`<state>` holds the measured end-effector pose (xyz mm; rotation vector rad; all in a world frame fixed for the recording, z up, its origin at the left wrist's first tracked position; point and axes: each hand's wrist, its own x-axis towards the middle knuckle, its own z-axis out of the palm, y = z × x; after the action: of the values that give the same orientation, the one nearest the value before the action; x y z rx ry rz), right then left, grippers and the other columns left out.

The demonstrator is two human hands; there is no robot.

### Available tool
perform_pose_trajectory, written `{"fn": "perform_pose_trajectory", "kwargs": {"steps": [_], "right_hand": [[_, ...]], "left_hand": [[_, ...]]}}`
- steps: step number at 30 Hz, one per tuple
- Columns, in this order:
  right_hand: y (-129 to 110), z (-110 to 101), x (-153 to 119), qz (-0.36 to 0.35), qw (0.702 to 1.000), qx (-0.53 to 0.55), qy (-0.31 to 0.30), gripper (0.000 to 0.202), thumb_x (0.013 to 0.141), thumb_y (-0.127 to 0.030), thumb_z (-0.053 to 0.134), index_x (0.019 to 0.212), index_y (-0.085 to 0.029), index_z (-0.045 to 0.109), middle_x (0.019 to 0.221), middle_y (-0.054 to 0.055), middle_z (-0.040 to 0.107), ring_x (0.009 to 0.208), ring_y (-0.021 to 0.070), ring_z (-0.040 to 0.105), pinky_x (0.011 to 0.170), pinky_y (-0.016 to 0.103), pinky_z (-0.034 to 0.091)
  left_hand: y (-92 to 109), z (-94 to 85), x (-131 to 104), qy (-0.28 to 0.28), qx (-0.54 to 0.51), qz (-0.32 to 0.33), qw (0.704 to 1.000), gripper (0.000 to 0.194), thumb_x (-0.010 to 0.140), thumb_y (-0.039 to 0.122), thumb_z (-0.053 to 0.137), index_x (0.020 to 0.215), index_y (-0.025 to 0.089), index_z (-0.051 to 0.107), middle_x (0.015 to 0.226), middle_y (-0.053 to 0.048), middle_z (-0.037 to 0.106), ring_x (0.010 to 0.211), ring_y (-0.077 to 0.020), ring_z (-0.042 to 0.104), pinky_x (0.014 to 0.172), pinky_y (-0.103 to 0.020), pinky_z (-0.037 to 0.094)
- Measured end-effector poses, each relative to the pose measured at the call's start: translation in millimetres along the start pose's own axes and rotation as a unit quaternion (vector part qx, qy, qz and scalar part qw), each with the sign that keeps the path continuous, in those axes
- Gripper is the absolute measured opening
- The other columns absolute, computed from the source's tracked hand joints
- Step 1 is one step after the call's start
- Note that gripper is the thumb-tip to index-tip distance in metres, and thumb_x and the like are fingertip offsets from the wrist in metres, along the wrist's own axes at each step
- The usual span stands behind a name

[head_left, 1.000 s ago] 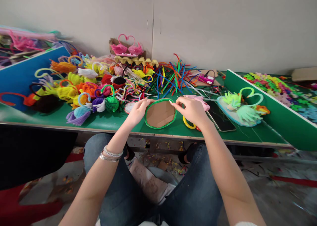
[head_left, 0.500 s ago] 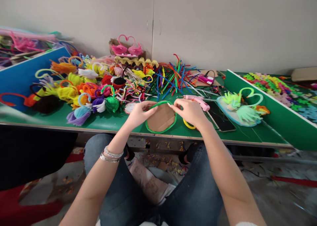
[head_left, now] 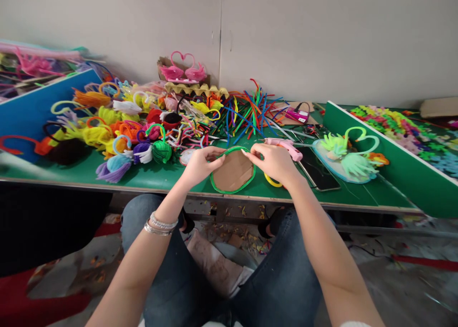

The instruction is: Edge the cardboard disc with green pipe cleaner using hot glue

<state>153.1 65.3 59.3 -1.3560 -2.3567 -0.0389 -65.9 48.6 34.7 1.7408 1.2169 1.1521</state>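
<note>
A roundish piece of cardboard (head_left: 233, 171), edged all round with a green pipe cleaner (head_left: 229, 192), is held up at the table's front edge. My left hand (head_left: 203, 164) pinches its upper left rim between thumb and fingers. At the upper right rim my right hand (head_left: 270, 161) grips the green edging with thumb and fingertips. Just beyond my right hand lies a pink glue gun (head_left: 286, 146), partly covered by the hand. A yellow ring-shaped piece (head_left: 273, 180) shows beneath the right wrist.
Several pipe-cleaner swans (head_left: 118, 162) crowd the left side, by a blue divider (head_left: 43, 105). Loose pipe cleaners (head_left: 250, 110) lie at the back. On the right are a phone (head_left: 318, 170), a light green swan pair (head_left: 358, 157) and a green divider (head_left: 379, 157).
Almost nothing differs. Both hands keep their pinch on the cardboard's green rim, and the left fingers have shifted very slightly left.
</note>
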Motion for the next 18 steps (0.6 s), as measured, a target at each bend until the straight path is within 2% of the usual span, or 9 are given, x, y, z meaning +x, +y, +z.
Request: {"fn": "perform_pose_trajectory", "kwargs": {"steps": [6,11,18], "right_hand": [[3,-8,1,0.0,1.0,0.012,0.021,0.037,0.088,-0.051,0.045,0.07,-0.02,0.057,0.063,-0.002,0.059,0.056,0.0103,0.049,0.058,0.024,0.03],[8,-15,1,-0.001,0.999,0.05,0.018,0.033,0.088,-0.046,0.047,0.071,-0.019,0.056,0.068,0.0,0.061,0.061,0.0117,0.051,0.062,0.025,0.033],[4,-16,2,-0.058,0.996,0.061,0.034,0.032,0.091,-0.039,0.044,0.069,-0.019,0.055,0.067,0.0,0.059,0.065,0.0126,0.052,0.063,0.025,0.034]], "left_hand": [[-3,3.1,0,0.033,-0.045,-0.016,0.998,0.032,0.074,0.034,0.064,0.094,0.01,0.067,0.093,-0.01,0.073,0.085,-0.02,0.068,0.075,-0.03,0.055],[-4,2.9,1,0.041,-0.084,-0.021,0.995,0.031,0.074,0.033,0.063,0.094,0.01,0.066,0.095,-0.01,0.072,0.087,-0.0194,0.068,0.076,-0.029,0.053],[-6,3.0,2,0.043,-0.094,-0.01,0.995,0.027,0.073,0.033,0.063,0.09,0.012,0.062,0.094,-0.009,0.07,0.086,-0.0175,0.065,0.075,-0.028,0.051]]}}
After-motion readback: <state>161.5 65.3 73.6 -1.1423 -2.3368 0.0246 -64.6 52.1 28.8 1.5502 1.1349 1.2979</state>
